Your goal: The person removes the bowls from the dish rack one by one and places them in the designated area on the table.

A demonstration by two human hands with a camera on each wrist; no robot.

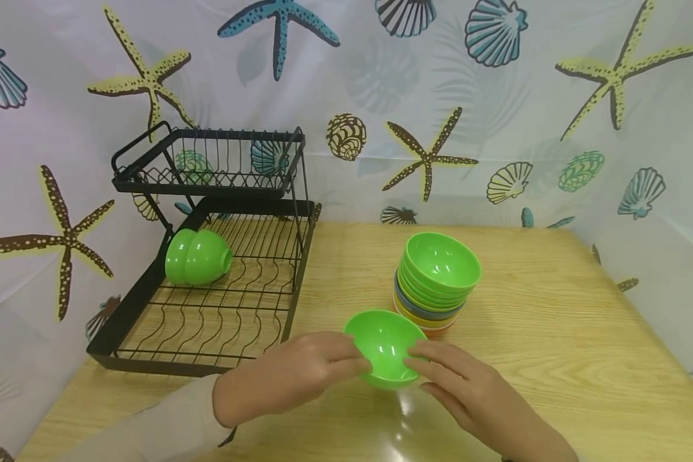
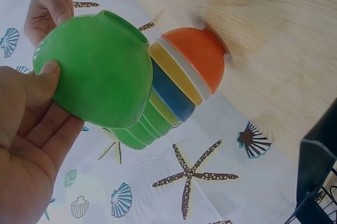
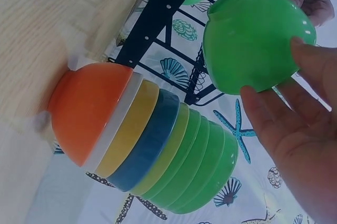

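Observation:
A single green bowl (image 1: 385,346) is held above the table, its inside facing up toward the head camera. My left hand (image 1: 300,369) pinches its left rim, with the thumb (image 2: 50,68) on the outer wall in the left wrist view. My right hand (image 1: 468,391) grips the opposite rim, thumb and fingertips on the bowl in the right wrist view. Just behind stands a stack of nested bowls (image 1: 439,269), green ones on top, then yellowish, blue, yellow, white and an orange one (image 3: 89,110) at the bottom.
A black two-tier dish rack (image 1: 208,366) stands on the left of the wooden table (image 1: 554,333). Two green bowls (image 1: 199,256) lie on their sides at the left of its lower tier. A patterned curtain (image 1: 369,96) hangs behind and along the sides.

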